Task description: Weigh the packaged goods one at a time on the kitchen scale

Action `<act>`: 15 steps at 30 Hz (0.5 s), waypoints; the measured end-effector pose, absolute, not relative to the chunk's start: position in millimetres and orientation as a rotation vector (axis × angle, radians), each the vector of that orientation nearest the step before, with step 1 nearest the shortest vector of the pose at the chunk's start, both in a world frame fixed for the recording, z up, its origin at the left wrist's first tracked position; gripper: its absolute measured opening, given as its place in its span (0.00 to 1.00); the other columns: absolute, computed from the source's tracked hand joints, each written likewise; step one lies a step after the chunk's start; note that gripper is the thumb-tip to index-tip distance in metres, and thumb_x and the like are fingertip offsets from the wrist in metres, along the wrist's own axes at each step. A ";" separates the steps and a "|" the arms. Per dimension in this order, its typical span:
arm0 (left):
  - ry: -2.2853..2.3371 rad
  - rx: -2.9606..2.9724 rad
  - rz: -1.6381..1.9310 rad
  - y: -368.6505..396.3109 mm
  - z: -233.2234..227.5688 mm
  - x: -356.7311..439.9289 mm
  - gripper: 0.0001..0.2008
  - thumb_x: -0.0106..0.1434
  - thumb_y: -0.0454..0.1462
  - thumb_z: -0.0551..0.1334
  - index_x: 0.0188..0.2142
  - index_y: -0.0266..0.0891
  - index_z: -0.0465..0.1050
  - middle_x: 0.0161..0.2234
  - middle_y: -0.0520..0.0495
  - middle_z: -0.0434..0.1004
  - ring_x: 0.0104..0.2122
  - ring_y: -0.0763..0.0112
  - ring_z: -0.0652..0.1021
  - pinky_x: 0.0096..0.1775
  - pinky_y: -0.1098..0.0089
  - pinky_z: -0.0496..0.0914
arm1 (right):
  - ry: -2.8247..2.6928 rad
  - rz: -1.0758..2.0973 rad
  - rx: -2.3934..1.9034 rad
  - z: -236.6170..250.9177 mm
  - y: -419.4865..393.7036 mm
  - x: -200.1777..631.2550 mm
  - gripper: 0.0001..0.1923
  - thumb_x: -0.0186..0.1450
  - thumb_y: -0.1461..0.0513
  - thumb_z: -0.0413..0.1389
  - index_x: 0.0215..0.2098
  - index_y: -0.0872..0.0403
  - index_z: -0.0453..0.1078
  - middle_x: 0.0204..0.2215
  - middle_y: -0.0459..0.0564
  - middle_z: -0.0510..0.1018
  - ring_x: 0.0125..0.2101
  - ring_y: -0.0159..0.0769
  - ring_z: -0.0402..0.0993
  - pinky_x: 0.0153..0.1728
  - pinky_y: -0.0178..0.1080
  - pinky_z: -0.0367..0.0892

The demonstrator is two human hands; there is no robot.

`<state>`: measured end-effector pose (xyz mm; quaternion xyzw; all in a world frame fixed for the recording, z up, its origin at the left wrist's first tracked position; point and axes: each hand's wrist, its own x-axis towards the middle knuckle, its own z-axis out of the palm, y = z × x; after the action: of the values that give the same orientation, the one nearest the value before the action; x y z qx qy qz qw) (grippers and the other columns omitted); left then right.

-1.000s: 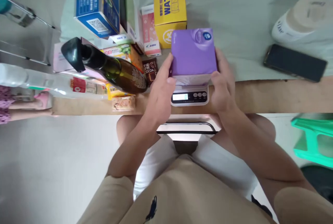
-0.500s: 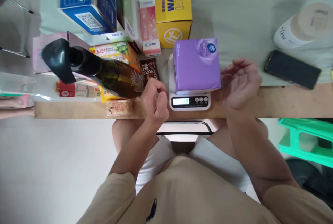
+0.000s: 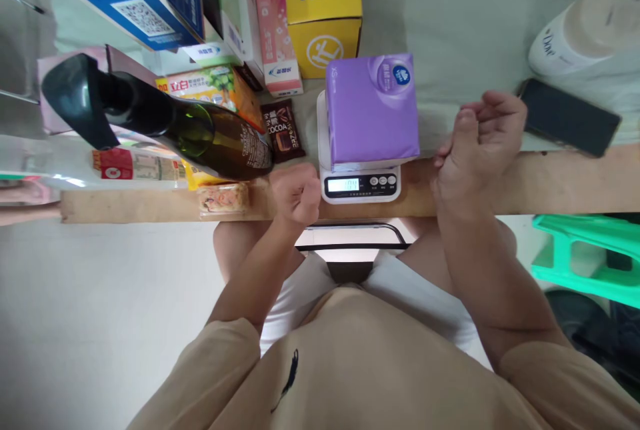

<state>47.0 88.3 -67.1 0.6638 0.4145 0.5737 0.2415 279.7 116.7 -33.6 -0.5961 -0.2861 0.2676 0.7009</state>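
Observation:
A purple tissue pack (image 3: pixel 371 110) rests on a white kitchen scale (image 3: pixel 361 194), whose lit display shows small digits I cannot read for sure. My left hand (image 3: pixel 295 193) is a loose fist at the table edge, left of the scale, with nothing visible in it. To the right of the scale is my right hand (image 3: pixel 477 147), empty, fingers loosely curled and the thumb apart from them. Neither hand touches the pack. A cocoa packet (image 3: pixel 283 129) and a dark green pump bottle (image 3: pixel 215 137) are nearest to my left hand.
A yellow box (image 3: pixel 324 23), a pink box (image 3: pixel 277 43) and a blue box (image 3: pixel 143 13) stand at the back left. In front lie a clear bottle (image 3: pixel 135 167) and a wrapped snack (image 3: pixel 224 199). On the right are a phone (image 3: pixel 570 117), a white Dove bottle (image 3: pixel 565 43) and a green stool (image 3: pixel 590 250).
My right hand has moved right, away from the tissue pack, and its fingers have curled more. The scale display has gone from 0 to several digits. My left hand stays beside the scale.

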 end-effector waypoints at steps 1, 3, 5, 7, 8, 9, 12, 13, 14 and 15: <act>1.147 1.834 1.533 88.8 -66.0 46.5 0.37 0.70 0.60 0.58 0.16 0.41 0.46 0.14 0.54 0.44 0.15 0.75 0.50 0.24 0.61 0.46 | -0.651 0.615 -1.330 -36.5 116.5 279.4 0.05 0.67 0.63 0.61 0.40 0.51 0.68 0.33 0.38 0.76 0.13 0.16 0.59 0.09 0.26 0.47; 1.177 1.865 1.519 89.7 -63.8 46.3 0.36 0.71 0.59 0.59 0.17 0.41 0.48 0.14 0.55 0.46 0.17 0.76 0.52 0.25 0.61 0.48 | -0.660 0.661 -1.338 -39.9 115.9 278.0 0.09 0.71 0.55 0.59 0.38 0.52 0.69 0.24 0.37 0.73 0.11 0.18 0.55 0.09 0.27 0.45; 1.241 1.864 1.557 90.9 -61.9 47.5 0.33 0.74 0.56 0.57 0.19 0.41 0.54 0.16 0.54 0.52 0.19 0.75 0.57 0.28 0.62 0.54 | -0.653 0.695 -1.349 -40.1 115.0 275.6 0.17 0.73 0.48 0.58 0.36 0.52 0.70 0.16 0.34 0.64 0.10 0.21 0.53 0.09 0.28 0.45; 1.312 1.837 1.609 92.3 -60.7 50.1 0.28 0.76 0.55 0.56 0.24 0.42 0.64 0.21 0.52 0.65 0.24 0.73 0.67 0.32 0.63 0.63 | -0.628 0.696 -1.339 -38.5 114.3 272.6 0.27 0.73 0.41 0.55 0.27 0.51 0.65 0.10 0.34 0.55 0.09 0.23 0.50 0.08 0.29 0.44; 1.339 1.813 1.648 92.7 -60.2 51.6 0.25 0.75 0.55 0.57 0.27 0.42 0.69 0.25 0.51 0.71 0.27 0.72 0.73 0.35 0.63 0.67 | -0.619 0.685 -1.319 -37.8 114.2 271.4 0.32 0.72 0.38 0.53 0.22 0.50 0.60 0.09 0.34 0.52 0.08 0.23 0.48 0.08 0.30 0.42; 1.359 1.780 1.691 92.6 -59.9 53.2 0.22 0.74 0.55 0.59 0.31 0.43 0.72 0.29 0.50 0.76 0.31 0.71 0.76 0.36 0.63 0.70 | -0.619 0.674 -1.297 -37.6 114.6 270.7 0.35 0.72 0.37 0.52 0.18 0.50 0.54 0.08 0.35 0.50 0.08 0.23 0.47 0.09 0.31 0.41; 1.395 1.593 1.749 88.9 -59.5 56.7 0.18 0.72 0.55 0.63 0.40 0.45 0.77 0.31 0.51 0.79 0.23 0.75 0.75 0.27 0.67 0.67 | -0.602 0.726 -1.268 -42.2 118.1 274.0 0.37 0.71 0.35 0.51 0.18 0.50 0.51 0.09 0.35 0.48 0.08 0.23 0.44 0.10 0.32 0.38; 1.407 1.523 1.719 86.6 -59.6 57.1 0.18 0.72 0.56 0.62 0.40 0.45 0.78 0.27 0.54 0.77 0.19 0.78 0.71 0.23 0.68 0.63 | -0.581 0.777 -1.275 -45.6 120.0 277.1 0.34 0.71 0.36 0.51 0.20 0.50 0.55 0.10 0.35 0.49 0.09 0.23 0.43 0.10 0.32 0.38; 1.412 1.469 1.676 84.1 -60.0 56.9 0.20 0.72 0.56 0.61 0.38 0.45 0.78 0.22 0.56 0.73 0.15 0.79 0.68 0.21 0.68 0.59 | -0.563 0.834 -1.283 -49.5 122.1 281.0 0.30 0.71 0.36 0.52 0.25 0.49 0.61 0.12 0.34 0.53 0.10 0.24 0.44 0.10 0.31 0.39; 1.407 1.432 1.634 81.8 -60.8 56.2 0.23 0.73 0.58 0.60 0.33 0.44 0.76 0.17 0.57 0.68 0.14 0.79 0.66 0.20 0.69 0.57 | -0.569 0.879 -1.288 -53.4 124.0 285.3 0.26 0.70 0.37 0.53 0.30 0.48 0.64 0.15 0.35 0.58 0.11 0.24 0.48 0.11 0.31 0.42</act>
<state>56.2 81.8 -60.8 0.5322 0.5229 0.6073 0.2730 285.3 124.0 -53.4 -0.5728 -0.2529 0.3907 0.6748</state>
